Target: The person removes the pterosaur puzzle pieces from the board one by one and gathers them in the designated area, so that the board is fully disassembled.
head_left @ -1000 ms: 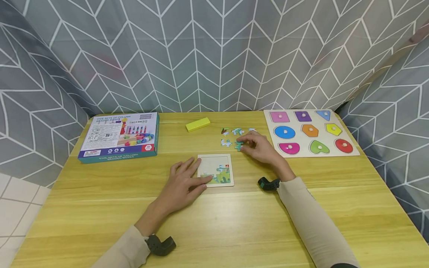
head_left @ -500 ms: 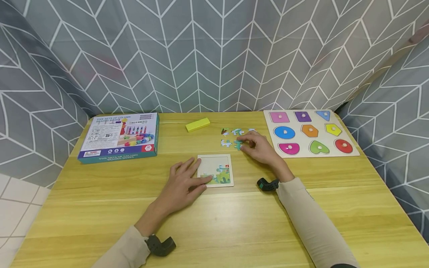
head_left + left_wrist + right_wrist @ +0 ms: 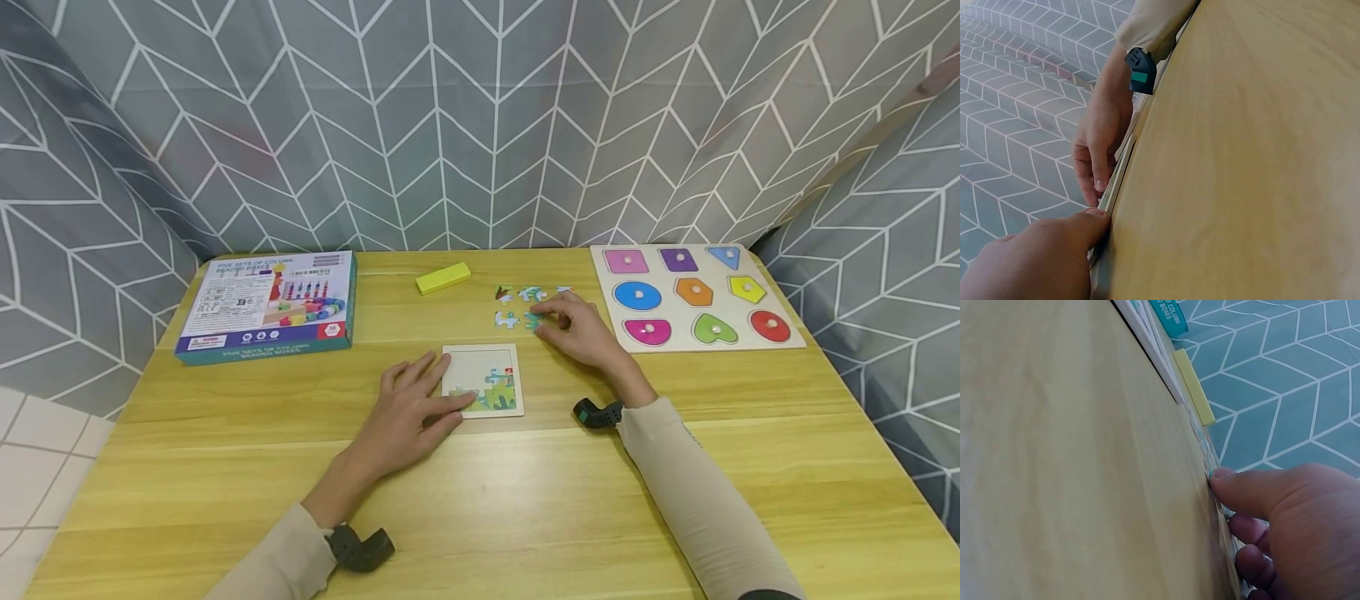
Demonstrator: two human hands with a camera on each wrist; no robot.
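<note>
A small square puzzle tray (image 3: 480, 357) lies on the table in the head view, with green and blue jigsaw pieces (image 3: 501, 392) along its bottom and right side. My left hand (image 3: 408, 412) rests on the tray's left part, fingers spread, the index fingertip on the pieces and the thumb by the lower edge. Beyond the tray, my right hand (image 3: 581, 332) pinches a teal puzzle piece (image 3: 533, 321) between thumb and fingers at table level. Beside it lie several loose pieces (image 3: 506, 320); the fingers partly cover one at the back right.
A yellow block (image 3: 442, 279) lies near the table's back edge. The beaded-boxes carton (image 3: 266, 308) stands at the back left. At the right is a knobbed shape board (image 3: 701, 296), close to my right hand. A patterned curtain (image 3: 465, 125) hangs behind the table (image 3: 517, 508).
The teal piece has shifted slightly away from me under my right fingers, lining up closer to the loose pieces. My left hand and the tray stay put.
</note>
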